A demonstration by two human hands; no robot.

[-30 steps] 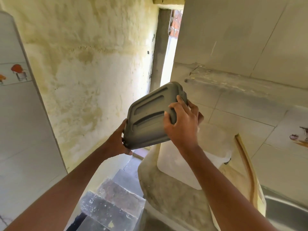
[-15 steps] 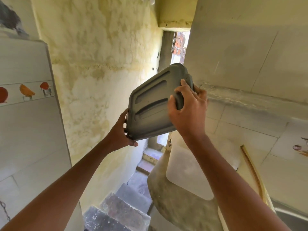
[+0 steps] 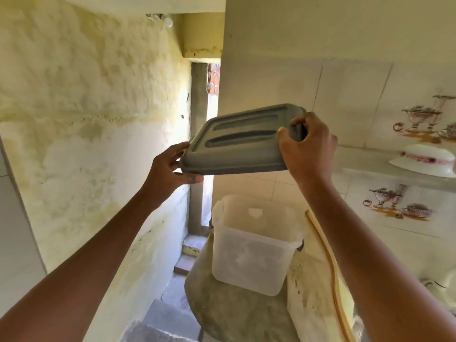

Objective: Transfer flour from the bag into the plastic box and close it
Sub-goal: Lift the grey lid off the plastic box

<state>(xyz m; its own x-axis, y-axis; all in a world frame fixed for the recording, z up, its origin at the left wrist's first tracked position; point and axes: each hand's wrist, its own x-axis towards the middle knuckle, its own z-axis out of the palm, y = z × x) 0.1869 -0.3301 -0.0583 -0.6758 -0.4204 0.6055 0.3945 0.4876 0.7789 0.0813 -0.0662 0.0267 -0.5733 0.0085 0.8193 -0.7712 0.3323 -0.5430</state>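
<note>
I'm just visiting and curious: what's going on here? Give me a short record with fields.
lid: grey lid, held in the air above the box, tilted
left hand: left hand grips the lid's left edge
right hand: right hand grips the lid's right corner
box: translucent plastic box, open, standing on a rough counter
box contents: pale, hard to tell through the wall
shelf: white bowl, upside down

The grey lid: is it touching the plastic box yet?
Apart. The head view shows the grey lid held up by both hands, with tiled wall visible between it and the open plastic box below.
</note>
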